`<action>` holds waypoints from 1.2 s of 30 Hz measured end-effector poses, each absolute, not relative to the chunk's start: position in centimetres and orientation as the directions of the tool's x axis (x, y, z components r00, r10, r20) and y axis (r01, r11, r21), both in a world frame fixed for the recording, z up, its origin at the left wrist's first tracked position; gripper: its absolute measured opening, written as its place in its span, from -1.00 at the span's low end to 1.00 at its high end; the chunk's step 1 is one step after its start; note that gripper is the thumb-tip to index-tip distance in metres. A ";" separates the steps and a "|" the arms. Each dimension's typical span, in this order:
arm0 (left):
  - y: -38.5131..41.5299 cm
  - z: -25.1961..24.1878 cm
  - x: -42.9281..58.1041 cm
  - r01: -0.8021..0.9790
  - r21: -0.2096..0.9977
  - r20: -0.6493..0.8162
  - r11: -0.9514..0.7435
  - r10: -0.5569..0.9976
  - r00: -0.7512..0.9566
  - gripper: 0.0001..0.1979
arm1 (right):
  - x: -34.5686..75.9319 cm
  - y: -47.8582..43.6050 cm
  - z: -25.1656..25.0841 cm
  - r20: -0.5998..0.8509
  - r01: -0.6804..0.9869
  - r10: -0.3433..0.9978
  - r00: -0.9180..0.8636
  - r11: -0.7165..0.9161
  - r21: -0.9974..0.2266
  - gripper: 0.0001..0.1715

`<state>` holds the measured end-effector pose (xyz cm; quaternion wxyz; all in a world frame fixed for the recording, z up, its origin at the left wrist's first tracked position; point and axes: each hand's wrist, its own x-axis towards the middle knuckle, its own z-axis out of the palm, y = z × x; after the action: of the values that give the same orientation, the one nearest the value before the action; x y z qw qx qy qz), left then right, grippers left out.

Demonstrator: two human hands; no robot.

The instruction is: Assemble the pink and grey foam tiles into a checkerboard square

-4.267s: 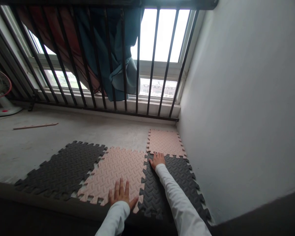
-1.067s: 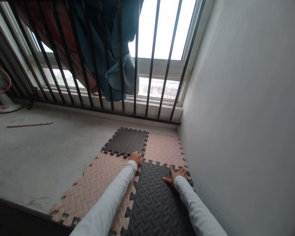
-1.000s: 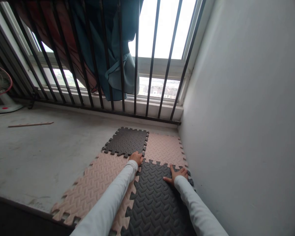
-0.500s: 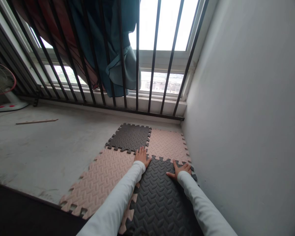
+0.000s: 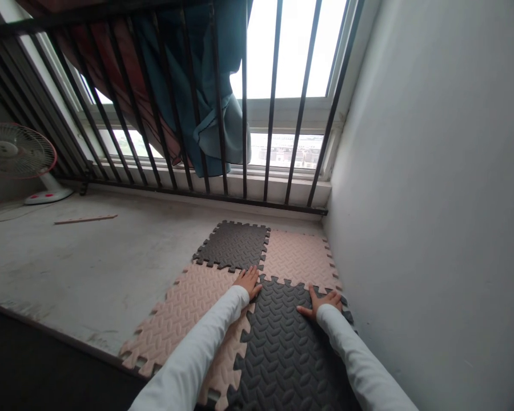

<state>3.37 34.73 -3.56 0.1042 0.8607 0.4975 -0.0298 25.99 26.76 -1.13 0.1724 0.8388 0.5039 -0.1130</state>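
Interlocking foam mats lie on the concrete floor by the wall. A dark far mat (image 5: 235, 245) joins a pink far mat (image 5: 300, 260); a pink near mat (image 5: 184, 314) joins a dark near mat (image 5: 282, 342). My left hand (image 5: 248, 279) lies flat, fingers out, where the mats' corners meet. On the far right edge of the dark near mat, my right hand (image 5: 323, 301) presses with fingers spread. Both hands hold nothing.
A white wall (image 5: 432, 200) rises right beside the mats. Black railing bars (image 5: 223, 114) front the window, with blue and red cloth (image 5: 197, 103) hanging behind. A standing fan (image 5: 21, 160) and a thin wooden strip (image 5: 85, 218) sit far left on the bare concrete.
The dark mat once at the left now sits at the far side next to the pink far mat. Over the last second my hands stay pressed on the seams; the view shifts slightly.
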 end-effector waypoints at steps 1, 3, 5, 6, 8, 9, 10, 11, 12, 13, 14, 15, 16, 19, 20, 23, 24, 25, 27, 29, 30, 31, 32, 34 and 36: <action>34.4 -3.3 3.4 0.861 0.139 -0.147 -0.489 0.850 0.507 -0.41 | 26.0 26.8 -1.2 -0.358 0.884 0.808 0.468 -0.435 0.172 0.19; 33.6 -3.0 3.8 0.870 0.096 -0.108 -0.483 0.864 0.492 -0.42 | 26.0 26.9 -1.3 -0.356 0.881 0.806 0.472 -0.440 0.172 0.20; 32.8 -2.8 4.4 0.916 0.055 -0.053 -0.398 0.915 0.401 -0.42 | 26.0 26.9 -1.2 -0.357 0.878 0.802 0.478 -0.444 0.177 0.19; 32.5 -2.9 4.7 0.942 0.047 -0.034 -0.331 0.942 0.333 -0.41 | 26.0 26.8 -1.2 -0.361 0.878 0.801 0.478 -0.443 0.180 0.19; 32.1 -2.9 5.0 0.977 0.048 -0.031 -0.209 0.977 0.211 -0.36 | 26.0 26.8 -1.0 -0.367 0.879 0.799 0.477 -0.438 0.187 0.19; 32.1 -2.9 5.0 0.982 0.050 -0.044 -0.182 0.982 0.185 -0.33 | 25.9 26.7 -0.9 -0.368 0.880 0.799 0.476 -0.435 0.192 0.19; 32.2 -2.7 4.8 0.983 0.051 -0.063 -0.178 0.981 0.181 -0.31 | 25.9 26.7 -0.8 -0.371 0.880 0.798 0.475 -0.432 0.196 0.20; 32.4 -2.5 4.5 0.980 0.058 -0.087 -0.189 0.977 0.194 -0.31 | 25.9 26.7 -0.7 -0.374 0.880 0.797 0.474 -0.430 0.200 0.20; 32.7 -2.2 4.0 0.975 0.069 -0.108 -0.211 0.970 0.218 -0.33 | 25.8 26.7 -0.7 -0.376 0.880 0.795 0.475 -0.430 0.202 0.20; 33.0 -1.9 3.3 0.968 0.081 -0.122 -0.238 0.961 0.247 -0.37 | 25.8 26.7 -0.6 -0.378 0.879 0.794 0.477 -0.431 0.204 0.19; 33.4 -1.7 2.6 0.963 0.086 -0.126 -0.256 0.956 0.266 -0.40 | 25.8 26.7 -0.6 -0.381 0.878 0.791 0.479 -0.433 0.204 0.18; 33.7 -1.5 1.8 0.962 0.083 -0.123 -0.260 0.955 0.269 -0.41 | 25.7 26.7 -0.5 -0.382 0.876 0.788 0.482 -0.437 0.204 0.16; 34.1 -1.5 1.0 0.966 0.074 -0.122 -0.247 0.959 0.255 -0.41 | 25.7 26.7 -0.5 -0.382 0.875 0.787 0.484 -0.439 0.204 0.15; 34.9 -2.0 -1.2 0.986 0.075 -0.163 -0.150 0.973 0.160 -0.40 | 25.7 26.7 -0.5 -0.377 0.875 0.790 0.484 -0.439 0.203 0.15; 35.1 -2.2 -1.7 0.987 0.094 -0.184 -0.131 0.972 0.147 -0.42 | 25.7 26.6 -0.5 -0.374 0.876 0.792 0.482 -0.438 0.200 0.16; 35.6 -2.7 -2.7 0.977 0.135 -0.223 -0.163 0.956 0.190 -0.47 | 25.8 26.6 -0.7 -0.349 0.879 0.807 0.477 -0.438 0.188 0.17; 35.7 -2.7 -2.9 0.975 0.126 -0.220 -0.181 0.954 0.205 -0.48 | 25.8 26.6 -0.7 -0.341 0.880 0.811 0.475 -0.437 0.186 0.17; 35.8 -2.7 -3.1 0.978 0.106 -0.205 -0.179 0.958 0.198 -0.47 | 25.9 26.6 -0.8 -0.337 0.880 0.812 0.476 -0.437 0.188 0.17; 36.0 -2.7 -3.8 0.993 0.067 -0.170 -0.097 0.980 0.108 -0.43 | 25.9 26.7 -1.0 -0.342 0.876 0.807 0.481 -0.439 0.197 0.18; 36.1 -2.8 -4.8 0.998 0.063 -0.148 0.001 0.989 0.008 -0.39 | 26.0 26.8 -1.2 -0.356 0.874 0.798 0.486 -0.439 0.210 0.17; 36.2 -2.8 -5.4 0.997 0.076 -0.158 0.021 0.987 -0.009 -0.40 | 26.0 26.9 -1.3 -0.358 0.873 0.796 0.488 -0.437 0.217 0.17; 36.4 -2.8 -6.1 0.996 0.092 -0.175 0.011 0.984 0.005 -0.42 | 26.1 26.9 -1.3 -0.359 0.873 0.796 0.487 -0.434 0.223 0.16; 36.6 -2.8 -6.9 0.995 0.101 -0.189 -0.021 0.981 0.040 -0.45 | 26.1 26.9 -1.4 -0.358 0.874 0.797 0.486 -0.430 0.228 0.16; 37.1 -2.5 -8.3 0.992 0.087 -0.206 -0.096 0.972 0.112 -0.49 | 26.2 27.0 -1.5 -0.355 0.874 0.800 0.484 -0.424 0.236 0.16; 37.6 -2.2 -9.4 0.984 0.041 -0.225 -0.171 0.958 0.176 -0.49 | 26.2 26.9 -1.5 -0.353 0.876 0.803 0.480 -0.418 0.240 0.16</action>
<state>-9.40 37.59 -2.23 0.0886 0.7615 0.6378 -0.0734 26.21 26.94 -1.49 0.1988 0.8371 0.5013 -0.0920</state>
